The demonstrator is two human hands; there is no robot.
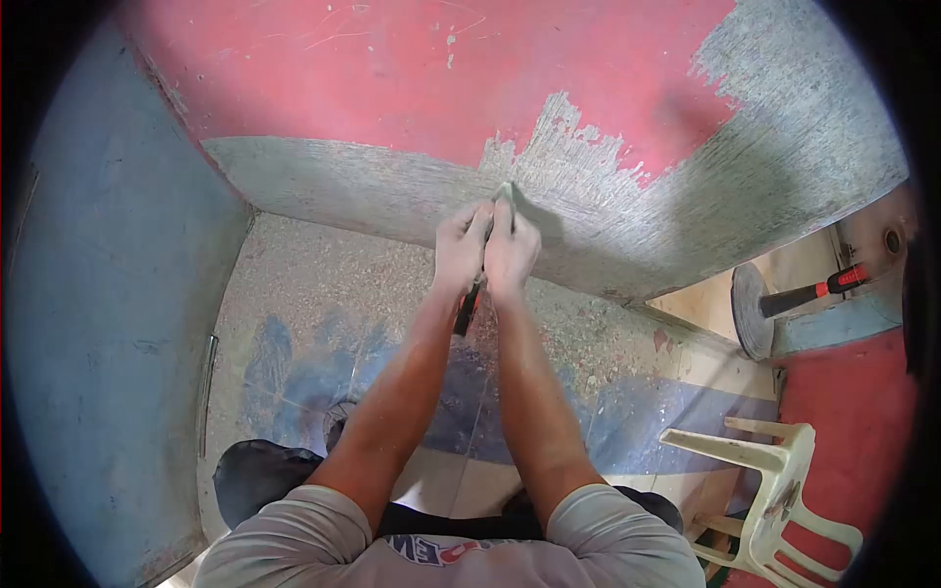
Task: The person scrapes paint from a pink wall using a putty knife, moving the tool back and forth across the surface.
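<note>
Both my hands are stretched out in front of me, close together against the lower part of the wall (421, 69). My left hand (459, 247) and my right hand (513, 253) are closed around a scraper (469, 312), whose red and black handle end sticks out below them. Its front end is mostly hidden by my fingers, near the border of the pink paint and the bare grey band. Pale dust coats both hands. Ragged grey patches (569, 137) cut into the pink just above them.
Paint chips litter the floor (323, 260) below the wall. A blue panel (108, 294) stands at the left. On the right, a round disc (753, 312) and a black-and-red handle (845, 280) rest by an opening. A cream plastic chair (784, 480) is at the lower right.
</note>
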